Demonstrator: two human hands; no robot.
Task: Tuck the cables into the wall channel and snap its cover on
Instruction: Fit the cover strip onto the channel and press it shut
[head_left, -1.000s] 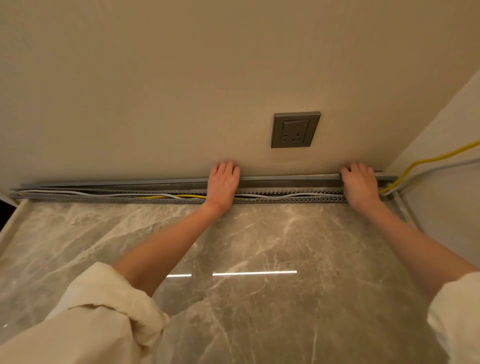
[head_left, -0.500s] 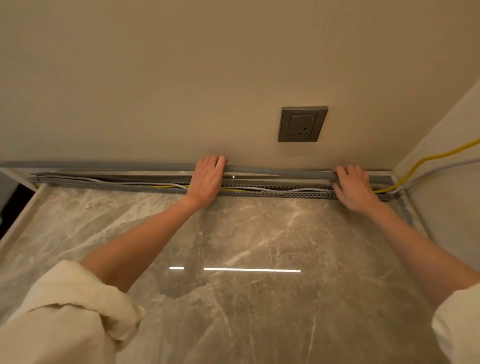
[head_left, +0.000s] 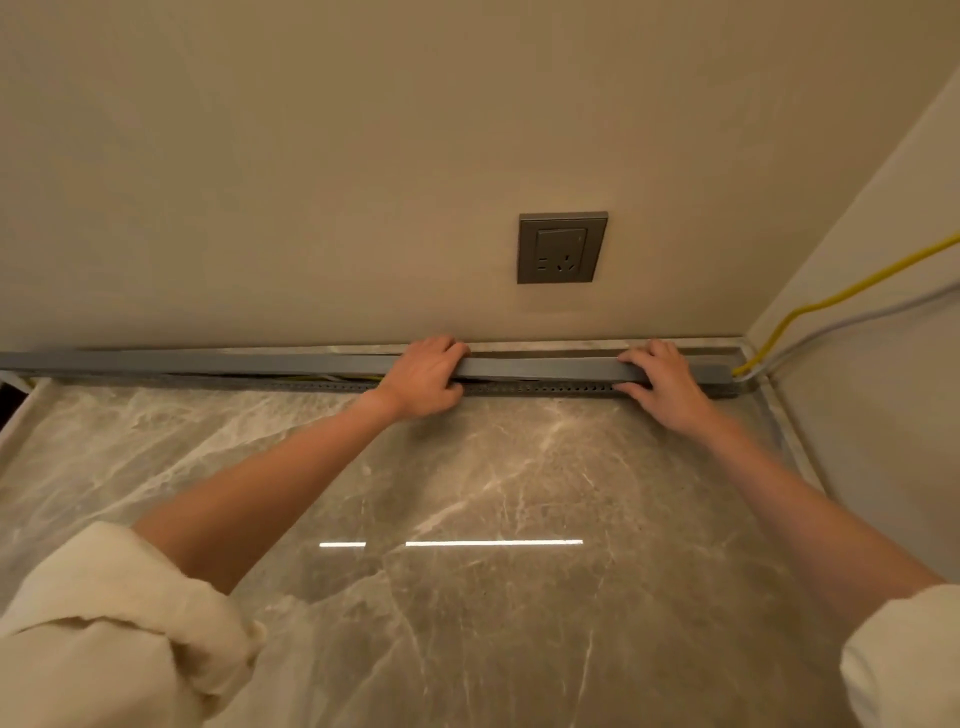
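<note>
Lengthwise along the wall, both hands (head_left: 423, 376) (head_left: 665, 382) grip the cover (head_left: 540, 368) over the channel (head_left: 535, 387).

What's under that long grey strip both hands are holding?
Under the long grey cover strip lies the perforated grey channel. Left of the left hand, a bit of yellow cable shows; elsewhere the strip hides the cables.

Both my arms extended fwd, sleeves rolled. L hand (head_left: 423, 376) and R hand (head_left: 665, 382) palms down, fingers curled over, thumbs underneath.
</note>
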